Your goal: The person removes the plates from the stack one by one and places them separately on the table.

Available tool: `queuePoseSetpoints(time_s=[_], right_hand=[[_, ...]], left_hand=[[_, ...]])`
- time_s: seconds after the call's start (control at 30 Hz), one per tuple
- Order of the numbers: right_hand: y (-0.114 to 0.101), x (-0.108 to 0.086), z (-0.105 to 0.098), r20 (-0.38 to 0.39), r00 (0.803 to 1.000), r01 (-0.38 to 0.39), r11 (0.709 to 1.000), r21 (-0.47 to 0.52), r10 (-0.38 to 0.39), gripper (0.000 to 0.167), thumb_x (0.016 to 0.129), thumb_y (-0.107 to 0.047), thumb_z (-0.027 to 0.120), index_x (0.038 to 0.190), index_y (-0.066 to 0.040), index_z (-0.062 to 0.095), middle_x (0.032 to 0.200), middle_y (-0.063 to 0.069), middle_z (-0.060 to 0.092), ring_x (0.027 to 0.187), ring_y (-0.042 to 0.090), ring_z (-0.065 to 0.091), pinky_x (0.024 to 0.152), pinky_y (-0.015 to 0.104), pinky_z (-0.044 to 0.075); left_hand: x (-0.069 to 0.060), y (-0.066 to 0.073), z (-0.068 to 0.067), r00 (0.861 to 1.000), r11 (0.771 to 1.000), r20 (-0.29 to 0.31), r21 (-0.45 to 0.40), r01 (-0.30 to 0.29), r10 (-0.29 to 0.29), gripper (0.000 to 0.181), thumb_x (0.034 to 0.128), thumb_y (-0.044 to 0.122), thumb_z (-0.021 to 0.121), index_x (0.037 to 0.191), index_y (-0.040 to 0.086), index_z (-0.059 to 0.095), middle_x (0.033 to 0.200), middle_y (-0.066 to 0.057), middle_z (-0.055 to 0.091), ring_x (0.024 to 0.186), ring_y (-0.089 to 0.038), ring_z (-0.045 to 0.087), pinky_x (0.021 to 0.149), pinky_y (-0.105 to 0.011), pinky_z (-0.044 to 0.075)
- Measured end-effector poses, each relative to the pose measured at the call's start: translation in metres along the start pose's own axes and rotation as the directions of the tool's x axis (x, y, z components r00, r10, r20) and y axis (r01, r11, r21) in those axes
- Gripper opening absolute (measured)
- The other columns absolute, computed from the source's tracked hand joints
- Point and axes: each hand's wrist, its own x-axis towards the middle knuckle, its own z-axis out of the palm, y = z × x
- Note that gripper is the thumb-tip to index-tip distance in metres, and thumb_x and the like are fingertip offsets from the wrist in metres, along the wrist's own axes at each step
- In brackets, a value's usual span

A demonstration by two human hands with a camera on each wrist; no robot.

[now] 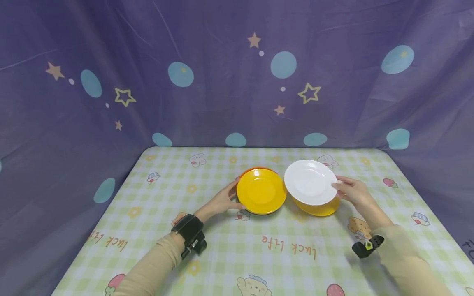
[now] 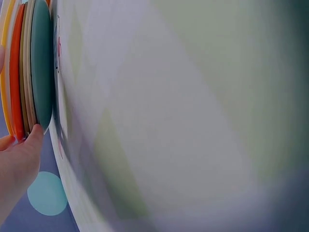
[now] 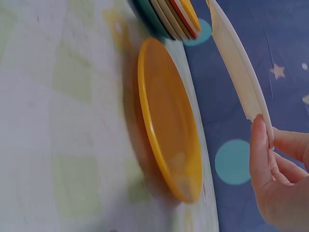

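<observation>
One white plate (image 1: 310, 182): raised over the desk (image 1: 222, 263), right of centre toward its far right corner, slightly tilted and apart from what lies beneath.
Right grip (image 1: 355, 192): pinched close, our thumb and fingers parted only by the white plate's right rim.
Drop risk: held at one side alone, the white plate could dip at its free side, we judge; a slackened pinch would probably send it onto the plate below.
Lone yellow plate (image 1: 318, 209): flat on the desk under the white one, just beside the stack, on the side of the desk's right edge.
Stack (image 2: 26, 67): about midway between the desk's left and right edges, near the far edge; a yellow top plate (image 1: 262, 192), an orange plate (image 2: 16, 77) among those between, a teal plate (image 2: 43, 67) lowest.
Left grip (image 1: 222, 199): spread wide, curled about the stack's left side; how firmly, we cannot tell.
Slide risk: the orange plate juts past the yellow top plate toward the far edge, so a sideways push from our left grip, or a knock from the white rim, could shift the pile.
Curtain (image 1: 222, 115): behind the desk's far edge.
</observation>
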Motion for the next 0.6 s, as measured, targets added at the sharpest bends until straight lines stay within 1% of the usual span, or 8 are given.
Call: queuePoseSetpoints(time_s=[0.1,0.17,0.27,0.3,0.4,0.43,0.53,0.6], right_hand=[[0.009,0.005,-0.013,-0.014,1.0,0.0,1.0,0.012,0.0,0.07,0.081,-0.023,0.064,0.136,0.002,0.029,0.074,-0.012,0.06,0.067,0.006,0.061,0.071,0.023,0.054],[0.019,0.012,-0.024,-0.015,1.0,0.02,1.0,0.009,-0.02,0.071,0.08,-0.026,0.066,0.135,0.001,0.031,0.077,-0.01,0.061,0.069,0.008,0.062,0.072,0.024,0.054],[0.04,0.028,-0.041,-0.045,0.999,0.018,0.997,0.076,-0.015,0.07,0.074,-0.028,0.071,0.133,-0.005,0.04,0.078,-0.008,0.062,0.069,0.009,0.062,0.07,0.024,0.054],[0.048,0.033,-0.046,-0.053,0.998,0.022,0.997,0.075,-0.018,0.071,0.075,-0.028,0.071,0.133,-0.006,0.039,0.078,-0.008,0.062,0.069,0.008,0.062,0.07,0.023,0.054],[0.068,0.048,-0.062,-0.084,0.996,0.028,0.991,0.131,-0.017,0.07,0.073,-0.027,0.072,0.133,-0.008,0.04,0.076,-0.008,0.063,0.067,0.007,0.061,0.065,0.021,0.054],[0.073,0.051,-0.066,-0.085,0.996,0.035,0.991,0.133,-0.024,0.072,0.074,-0.026,0.072,0.134,-0.006,0.038,0.076,-0.008,0.063,0.067,0.007,0.061,0.065,0.02,0.054],[0.081,0.057,-0.076,-0.083,0.996,0.057,0.987,0.148,-0.045,0.076,0.074,-0.024,0.071,0.136,-0.002,0.032,0.074,-0.007,0.063,0.065,0.007,0.062,0.063,0.02,0.054],[0.084,0.057,-0.083,-0.082,0.996,0.06,0.983,0.174,-0.047,0.074,0.074,-0.022,0.072,0.135,-0.003,0.035,0.073,-0.007,0.063,0.065,0.008,0.062,0.062,0.02,0.054]], left_hand=[[0.001,-0.001,0.0,1.0,1.0,-0.005,-0.006,0.001,-0.001,0.1,0.0662,0.017,0.077,0.141,0.005,0.013,0.148,-0.007,0.01,0.131,-0.022,0.023,0.105,-0.033,0.028],[0.001,-0.001,0.0,1.0,1.0,-0.005,-0.012,-0.004,0.003,0.1,0.0661,0.017,0.077,0.142,0.005,0.013,0.148,-0.007,0.01,0.131,-0.022,0.023,0.105,-0.032,0.028],[0.002,-0.001,0.0,1.0,1.0,0.0,-0.015,-0.008,0.008,0.099,0.0664,0.016,0.077,0.142,0.006,0.013,0.148,-0.007,0.009,0.131,-0.021,0.023,0.105,-0.032,0.028],[0.002,-0.001,0.0,1.0,1.0,0.002,-0.014,-0.007,0.007,0.099,0.0665,0.016,0.077,0.142,0.006,0.013,0.148,-0.006,0.009,0.131,-0.021,0.023,0.105,-0.032,0.028],[0.002,-0.001,-0.001,1.0,1.0,0.013,-0.023,-0.006,0.006,0.099,0.0673,0.014,0.076,0.142,0.006,0.012,0.148,-0.007,0.008,0.131,-0.022,0.022,0.105,-0.033,0.027],[0.002,0.0,-0.001,1.0,1.0,0.017,-0.028,-0.005,0.006,0.099,0.0675,0.013,0.076,0.142,0.006,0.011,0.148,-0.007,0.008,0.131,-0.022,0.022,0.106,-0.033,0.027],[-0.003,0.01,-0.002,0.999,0.999,0.036,-0.043,-0.014,0.016,0.097,0.0691,0.009,0.075,0.141,0.001,0.009,0.147,-0.012,0.006,0.132,-0.027,0.02,0.106,-0.037,0.025],[-0.007,0.018,-0.003,0.999,0.999,0.045,-0.044,-0.016,0.018,0.096,0.07,0.007,0.074,0.14,-0.002,0.009,0.147,-0.014,0.005,0.131,-0.028,0.02,0.106,-0.038,0.025]])
